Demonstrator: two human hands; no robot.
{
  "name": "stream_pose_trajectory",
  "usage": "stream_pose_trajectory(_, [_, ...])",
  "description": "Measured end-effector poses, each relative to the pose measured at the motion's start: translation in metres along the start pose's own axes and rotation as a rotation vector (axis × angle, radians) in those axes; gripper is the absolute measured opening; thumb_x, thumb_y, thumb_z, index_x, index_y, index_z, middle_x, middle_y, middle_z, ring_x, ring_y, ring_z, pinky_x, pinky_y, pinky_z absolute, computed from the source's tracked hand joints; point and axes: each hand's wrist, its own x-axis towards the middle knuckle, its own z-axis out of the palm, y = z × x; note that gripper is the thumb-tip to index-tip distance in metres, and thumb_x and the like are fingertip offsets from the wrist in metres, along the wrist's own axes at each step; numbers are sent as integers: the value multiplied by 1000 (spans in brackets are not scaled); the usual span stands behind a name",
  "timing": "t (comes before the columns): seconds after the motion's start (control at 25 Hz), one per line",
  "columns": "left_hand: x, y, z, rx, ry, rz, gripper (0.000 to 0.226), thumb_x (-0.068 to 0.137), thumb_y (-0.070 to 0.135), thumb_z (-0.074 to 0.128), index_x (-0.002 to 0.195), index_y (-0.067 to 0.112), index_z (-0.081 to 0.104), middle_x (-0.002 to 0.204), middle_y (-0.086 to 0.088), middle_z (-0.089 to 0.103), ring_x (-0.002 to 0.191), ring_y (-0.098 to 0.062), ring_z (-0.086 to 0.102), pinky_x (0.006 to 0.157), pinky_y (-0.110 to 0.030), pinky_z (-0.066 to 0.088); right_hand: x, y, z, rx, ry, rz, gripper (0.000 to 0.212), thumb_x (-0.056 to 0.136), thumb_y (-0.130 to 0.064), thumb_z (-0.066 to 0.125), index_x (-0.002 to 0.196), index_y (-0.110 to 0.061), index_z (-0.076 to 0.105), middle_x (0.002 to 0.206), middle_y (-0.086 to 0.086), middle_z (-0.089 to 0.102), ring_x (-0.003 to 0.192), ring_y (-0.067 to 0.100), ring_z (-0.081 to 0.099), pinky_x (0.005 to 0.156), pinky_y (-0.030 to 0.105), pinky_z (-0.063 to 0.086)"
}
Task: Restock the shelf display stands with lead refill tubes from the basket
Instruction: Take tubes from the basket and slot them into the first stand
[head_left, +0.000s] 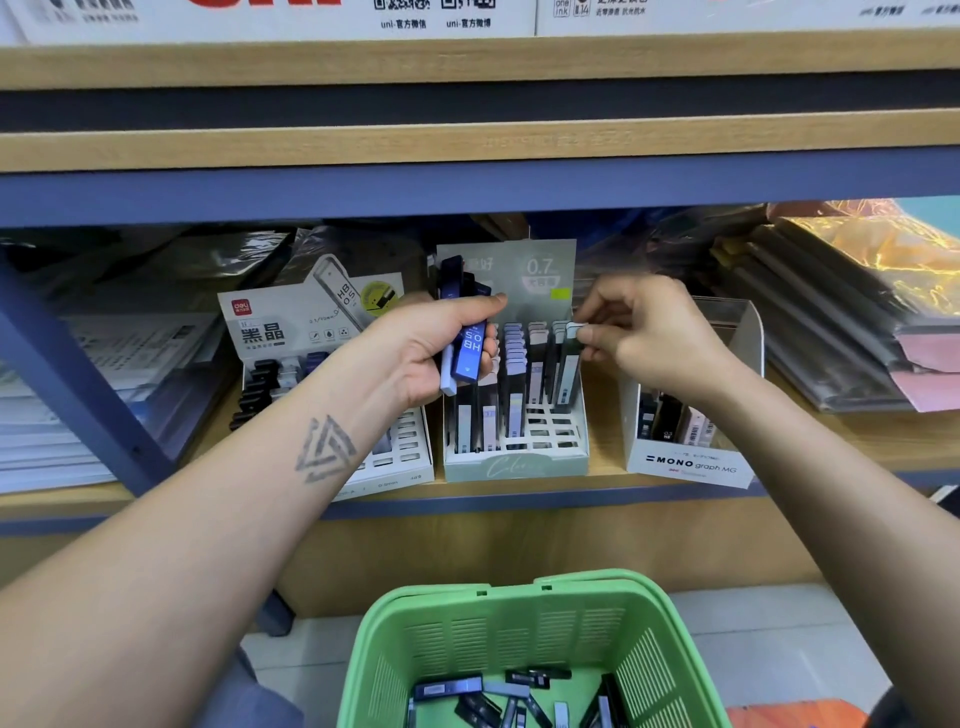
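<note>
Item: slim dark lead refill tube with white cap (570, 358), upright, pinched at its cap by the right hand (652, 338) over the rightmost column of the pale green slotted card display stand (517, 460); left hand (436, 348) clasps a spare blue tube bundle (467, 332) just beside.

The basket (524, 631) is bright green with slotted walls. The tubes (470, 345) in the left hand (441, 348) are dark blue and black with white "HB 0.5" print. The middle stand (517, 465) is pale mint green, its grid white; the left stand (311, 322) is white with a red logo and a yellow circle. The shelf (467, 140) is light wood edged in slate blue. A grey triangle tattoo (324, 449) marks the left forearm.
</note>
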Motion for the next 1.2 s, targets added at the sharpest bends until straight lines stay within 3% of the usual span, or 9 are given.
stream_pose_trajectory(0.28, [2, -3, -1, 8, -5, -1, 19, 87, 14, 75, 84, 7, 58, 62, -6, 58, 46, -13, 55, 41, -21, 48, 4, 9, 11, -11, 109, -12, 24, 92, -5, 69, 83, -26, 66, 73, 2, 73, 64, 8, 71, 70, 30, 62])
stream_pose_trajectory(0.6, [2, -5, 3, 19, -34, 2, 20, 90, 18, 72, 82, 8, 56, 63, -6, 56, 47, -12, 54, 41, -21, 47, 2, 17, 17, -71, 14, 2, 7, 92, -7, 70, 89, -13, 71, 74, -1, 71, 67, 10, 72, 79, 43, 61])
stream_pose_trajectory(0.72, [2, -5, 5, -11, -43, 8, 20, 94, 20, 67, 87, 6, 54, 64, -8, 55, 46, -14, 53, 42, -22, 47, 2, 18, 20, -267, 44, -61, 11, 92, -14, 71, 101, -14, 77, 92, 0, 75, 85, 13, 68, 85, 34, 56])
stream_pose_trajectory(0.84, [2, -6, 5, -24, -56, 4, 19, 94, 19, 64, 87, 4, 55, 66, -9, 56, 48, -15, 54, 43, -23, 47, 0, 15, 24, -422, 49, -163, 13, 92, -15, 68, 101, -14, 77, 102, 2, 74, 96, 25, 67, 81, 40, 56])
stream_pose_trajectory(1.0, [-4, -9, 5, -4, -116, -14, 19, 93, 17, 68, 80, 4, 62, 67, -9, 62, 54, -16, 61, 46, -24, 51, -1, 10, 22, -530, 71, -145, 23, 94, -24, 64, 114, -20, 74, 113, 1, 66, 101, 26, 62, 79, 40, 54])
stream_pose_trajectory(1.08, [-5, -11, 6, 26, -146, -6, 17, 90, 19, 71, 85, 4, 66, 72, -10, 66, 61, -18, 67, 49, -24, 54, 0, 2, 21, -222, 71, -80, 27, 95, -21, 65, 121, -18, 72, 109, 2, 70, 96, 21, 65, 82, 41, 55])
stream_pose_trajectory(1.2, [-8, -14, 9, 47, -193, -1, 17, 90, 22, 70, 91, 5, 69, 75, -9, 69, 63, -16, 69, 51, -23, 56, -3, -15, 21, 570, -152, 181, 23, 98, -13, 63, 120, -9, 69, 90, 8, 74, 80, 18, 67, 67, 30, 53])
